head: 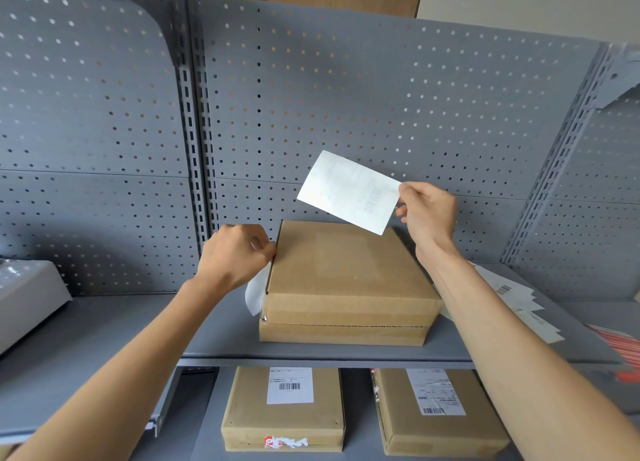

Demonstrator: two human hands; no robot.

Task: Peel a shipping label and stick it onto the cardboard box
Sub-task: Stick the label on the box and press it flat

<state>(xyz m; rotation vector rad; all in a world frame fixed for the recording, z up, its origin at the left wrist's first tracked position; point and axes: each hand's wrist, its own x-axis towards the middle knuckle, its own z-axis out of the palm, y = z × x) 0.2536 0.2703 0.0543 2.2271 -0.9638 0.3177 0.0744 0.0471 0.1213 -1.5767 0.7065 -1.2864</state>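
A brown cardboard box lies flat on the grey shelf, its top bare. My right hand pinches the right edge of a white shipping label and holds it tilted in the air above the box's back right corner; faint print shows through the sheet. My left hand is closed at the box's upper left edge. A translucent white backing sheet hangs below that hand beside the box, and the hand seems to grip it.
Two labelled cardboard boxes sit on the lower shelf. Loose printed labels lie right of the box, a grey device stands at the far left, and perforated panels close the back.
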